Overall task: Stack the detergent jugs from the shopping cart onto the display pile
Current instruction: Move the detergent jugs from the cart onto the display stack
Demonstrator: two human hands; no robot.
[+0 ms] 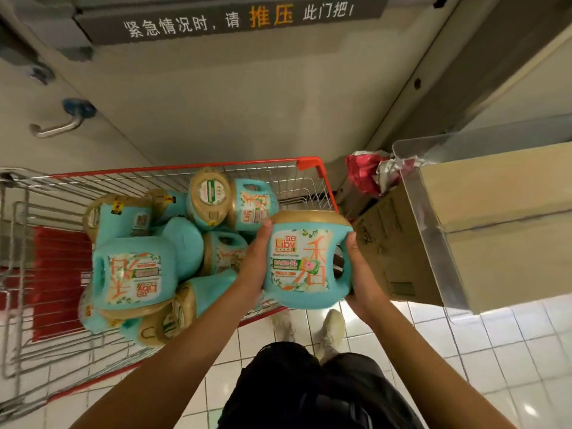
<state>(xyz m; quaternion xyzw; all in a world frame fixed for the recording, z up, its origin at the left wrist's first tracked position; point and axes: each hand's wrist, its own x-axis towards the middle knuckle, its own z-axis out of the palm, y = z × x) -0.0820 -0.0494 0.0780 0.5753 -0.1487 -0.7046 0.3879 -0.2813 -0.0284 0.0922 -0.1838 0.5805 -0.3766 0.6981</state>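
Note:
A turquoise detergent jug with a tan cap and a Liby label is held upright between both my hands, just right of the cart's near corner. My left hand grips its left side. My right hand holds the handle side. The red-rimmed wire shopping cart stands on the left with several more turquoise jugs lying jumbled inside. No display pile is in view.
A cardboard box with a metal corner edge stands at right, a smaller carton below it. Red and white crumpled packaging lies behind. A grey door with a lever handle fills the background. White tiled floor and my shoes are below.

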